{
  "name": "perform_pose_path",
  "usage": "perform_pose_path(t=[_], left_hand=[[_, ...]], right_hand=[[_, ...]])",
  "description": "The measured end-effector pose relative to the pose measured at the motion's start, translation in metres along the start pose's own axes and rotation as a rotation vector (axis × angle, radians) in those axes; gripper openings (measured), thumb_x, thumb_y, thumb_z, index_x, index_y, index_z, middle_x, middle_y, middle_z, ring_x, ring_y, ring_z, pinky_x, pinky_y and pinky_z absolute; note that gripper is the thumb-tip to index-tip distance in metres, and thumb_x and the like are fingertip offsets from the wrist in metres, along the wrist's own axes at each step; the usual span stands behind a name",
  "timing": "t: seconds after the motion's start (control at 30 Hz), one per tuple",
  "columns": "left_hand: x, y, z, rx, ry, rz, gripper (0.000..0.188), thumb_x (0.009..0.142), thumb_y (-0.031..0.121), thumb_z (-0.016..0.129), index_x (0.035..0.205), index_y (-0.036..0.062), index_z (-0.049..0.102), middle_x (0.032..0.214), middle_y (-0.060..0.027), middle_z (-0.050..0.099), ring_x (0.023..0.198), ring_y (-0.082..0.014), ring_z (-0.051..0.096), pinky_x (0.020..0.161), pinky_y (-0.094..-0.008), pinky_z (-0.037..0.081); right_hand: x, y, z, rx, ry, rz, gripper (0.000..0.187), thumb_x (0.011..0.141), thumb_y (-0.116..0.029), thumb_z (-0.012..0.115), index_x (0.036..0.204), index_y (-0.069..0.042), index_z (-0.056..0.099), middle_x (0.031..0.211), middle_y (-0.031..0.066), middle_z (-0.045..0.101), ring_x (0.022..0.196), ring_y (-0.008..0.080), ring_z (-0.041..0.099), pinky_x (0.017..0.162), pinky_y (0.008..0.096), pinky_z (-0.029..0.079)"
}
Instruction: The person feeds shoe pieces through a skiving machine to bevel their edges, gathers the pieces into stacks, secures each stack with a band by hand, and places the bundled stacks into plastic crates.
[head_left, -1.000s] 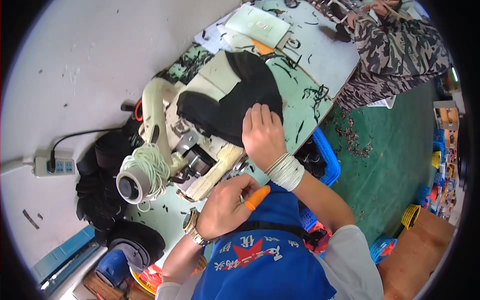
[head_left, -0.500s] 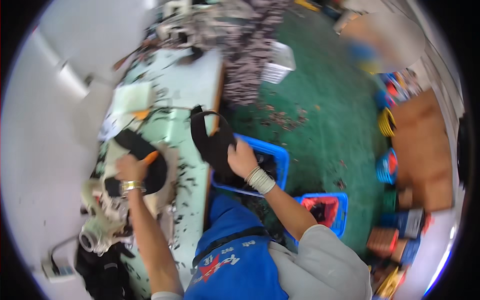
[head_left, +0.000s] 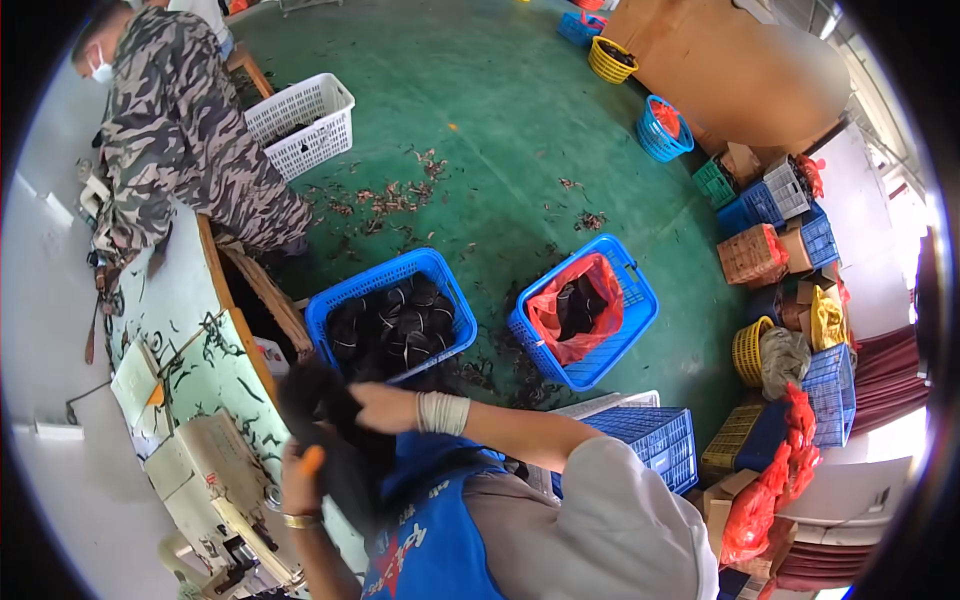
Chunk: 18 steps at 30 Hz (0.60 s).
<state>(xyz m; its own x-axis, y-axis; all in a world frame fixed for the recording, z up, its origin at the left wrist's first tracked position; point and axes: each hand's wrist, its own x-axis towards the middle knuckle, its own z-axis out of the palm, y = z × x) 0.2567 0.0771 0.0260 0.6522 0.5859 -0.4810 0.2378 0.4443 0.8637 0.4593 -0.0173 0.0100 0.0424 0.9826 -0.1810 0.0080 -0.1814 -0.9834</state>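
Observation:
Soft black fabric pieces (head_left: 345, 470) are bunched together in front of my blue apron (head_left: 440, 520), blurred by motion. My right hand (head_left: 385, 408), with a pale band round the wrist, is closed on their upper part. From the left, my left hand (head_left: 300, 485) grips the edge of the black fabric, and something orange (head_left: 313, 460) shows at its fingers. Its fingertips are partly hidden. Beside my left forearm stands a cream sewing machine (head_left: 215, 480) on the pale green table (head_left: 185, 290). Black scraps litter the tabletop.
Past my hands, a blue crate (head_left: 445, 270) holds several black pieces. Right of it stands another blue crate (head_left: 640, 300) with a red bag inside. A co-worker in camouflage (head_left: 170, 130) bends at the far left near a white basket (head_left: 335, 120). Stacked crates (head_left: 750, 250) line the right.
The view has swung right. My left hand has left the sewing machine with black fabric, and my two hands have come together. The black piece in my right hand has moved toward my body.

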Motion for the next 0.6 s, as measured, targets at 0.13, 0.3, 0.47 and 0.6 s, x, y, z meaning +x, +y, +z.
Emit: perform_pose_path(t=[0.13, 0.3, 0.47, 0.6], left_hand=[[0.008, -0.055, 0.026, 0.004, -0.003, -0.014, 0.052, 0.087, 0.025, 0.064, 0.127, -0.0012, 0.043, 0.113, -0.0091, 0.058, 0.099, -0.0165, 0.056, 0.086, -0.0294, 0.045], [0.032, -0.007, 0.076, 0.138, -0.018, 0.114, 0.059, 0.083, 0.027, 0.069, 0.127, -0.0011, 0.042, 0.113, -0.0101, 0.058, 0.099, -0.0174, 0.057, 0.086, -0.0294, 0.046], [0.066, 0.054, 0.138, 0.614, -0.097, 0.168, 0.055, 0.077, 0.034, 0.074, 0.109, -0.0059, 0.055, 0.09, -0.0142, 0.066, 0.086, -0.0208, 0.064, 0.075, -0.0326, 0.049], [0.094, 0.057, 0.16, 0.986, 0.154, 0.181, 0.052, 0.078, 0.038, 0.072, 0.098, -0.0072, 0.056, 0.084, -0.0161, 0.066, 0.076, -0.0322, 0.064, 0.068, -0.0369, 0.048]], right_hand=[[-0.011, 0.002, -0.008, 0.098, -0.174, 0.145, 0.024, 0.074, -0.008, 0.049, 0.093, 0.006, 0.053, 0.088, 0.0139, 0.059, 0.082, 0.0221, 0.059, 0.073, 0.0337, 0.048], [-0.005, -0.002, -0.079, 0.527, -0.34, 0.469, 0.022, 0.079, -0.025, 0.058, 0.088, -0.004, 0.059, 0.081, 0.0043, 0.056, 0.072, 0.008, 0.055, 0.053, 0.0254, 0.042], [0.034, -0.008, -0.125, 0.617, -0.319, 0.303, 0.037, 0.076, -0.037, 0.067, 0.093, -0.005, 0.067, 0.081, 0.0076, 0.066, 0.071, 0.0166, 0.063, 0.061, 0.0307, 0.051], [0.044, -0.015, -0.161, 0.069, -0.278, 0.213, 0.049, 0.071, -0.028, 0.073, 0.104, 0.006, 0.062, 0.083, 0.0153, 0.066, 0.082, 0.0266, 0.064, 0.074, 0.0352, 0.05]])
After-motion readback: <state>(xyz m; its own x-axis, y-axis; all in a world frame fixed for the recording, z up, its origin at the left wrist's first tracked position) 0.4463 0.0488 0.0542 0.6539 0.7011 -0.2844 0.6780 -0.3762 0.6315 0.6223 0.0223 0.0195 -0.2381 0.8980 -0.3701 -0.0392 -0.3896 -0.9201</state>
